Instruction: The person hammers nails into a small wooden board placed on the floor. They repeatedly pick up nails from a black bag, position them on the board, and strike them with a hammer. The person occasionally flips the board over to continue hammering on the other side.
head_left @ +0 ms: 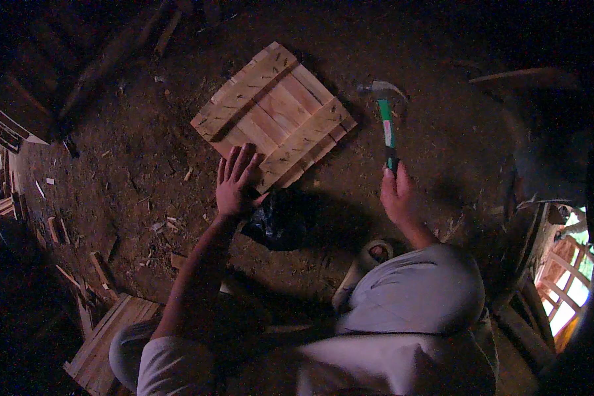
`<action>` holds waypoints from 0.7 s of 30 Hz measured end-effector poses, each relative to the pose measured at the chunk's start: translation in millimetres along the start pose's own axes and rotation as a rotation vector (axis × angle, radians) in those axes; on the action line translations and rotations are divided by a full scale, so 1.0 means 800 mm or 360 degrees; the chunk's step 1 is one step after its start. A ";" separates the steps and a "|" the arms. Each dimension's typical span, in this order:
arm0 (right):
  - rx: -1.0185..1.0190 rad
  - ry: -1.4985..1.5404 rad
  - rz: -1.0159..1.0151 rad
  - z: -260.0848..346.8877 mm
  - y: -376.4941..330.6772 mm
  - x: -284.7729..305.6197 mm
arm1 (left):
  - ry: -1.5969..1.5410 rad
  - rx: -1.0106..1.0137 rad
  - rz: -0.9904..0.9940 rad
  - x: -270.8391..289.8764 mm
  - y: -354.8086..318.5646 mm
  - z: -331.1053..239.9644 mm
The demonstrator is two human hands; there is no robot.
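A square panel of light wooden slats (pixel 287 102), joined by two crosswise battens, lies at an angle in front of me. Several nails (pixel 285 153) show along both battens, many looking bent over. My left hand (pixel 237 175) rests on the panel's near left edge with its fingers stretched out. To the right of the panel, my right hand (pixel 397 195) grips a claw hammer (pixel 387 129) by the dark end of its green handle. The hammer's metal head points away from me, apart from the wood.
A black plastic bag (pixel 274 221) sits just below the panel. Wood scraps (pixel 168 224) litter the dirt floor (pixel 145 119) at left. Another slatted wooden piece (pixel 105 343) lies by my left leg. A curved piece (pixel 528 76) is at far right, above a bright lattice opening (pixel 567 274).
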State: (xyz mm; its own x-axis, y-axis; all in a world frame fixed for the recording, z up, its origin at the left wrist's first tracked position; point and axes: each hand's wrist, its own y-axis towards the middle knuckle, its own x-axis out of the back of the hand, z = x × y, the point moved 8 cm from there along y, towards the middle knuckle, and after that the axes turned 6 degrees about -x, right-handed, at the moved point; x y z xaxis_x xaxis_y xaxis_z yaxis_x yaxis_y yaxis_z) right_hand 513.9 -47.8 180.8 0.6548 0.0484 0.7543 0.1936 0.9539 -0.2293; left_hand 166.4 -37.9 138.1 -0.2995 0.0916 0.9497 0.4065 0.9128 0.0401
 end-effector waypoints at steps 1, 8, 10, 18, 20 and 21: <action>-0.0038 -0.0101 0.0021 0.007 -0.001 -0.001 | 0.0007 0.0000 -0.0010 -0.001 -0.002 0.002; 0.0360 -0.0095 -0.0237 0.019 0.000 0.007 | 0.0065 0.0024 -0.0009 -0.012 -0.010 0.013; 0.0331 -0.0324 -0.0142 0.026 -0.010 0.012 | 0.0059 0.0017 -0.0013 -0.014 -0.006 0.010; 0.0574 -0.0023 -0.0321 -0.019 -0.005 -0.002 | 0.0059 0.0022 -0.0016 -0.018 -0.009 0.014; 0.0499 -0.0170 -0.0175 -0.040 0.001 -0.013 | 0.0027 0.0019 -0.0036 -0.019 -0.003 0.007; 0.0395 -0.0239 0.0014 -0.039 0.013 -0.027 | 0.0038 0.0032 -0.0043 -0.013 -0.004 0.007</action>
State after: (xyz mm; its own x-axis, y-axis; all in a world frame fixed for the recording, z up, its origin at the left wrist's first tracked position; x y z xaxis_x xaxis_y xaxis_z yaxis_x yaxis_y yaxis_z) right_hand 524.4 -48.2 143.0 0.5368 0.0826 0.8397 -0.0082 0.9957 -0.0927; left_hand 163.2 -39.9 126.0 -0.2895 0.0577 0.9554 0.3811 0.9226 0.0598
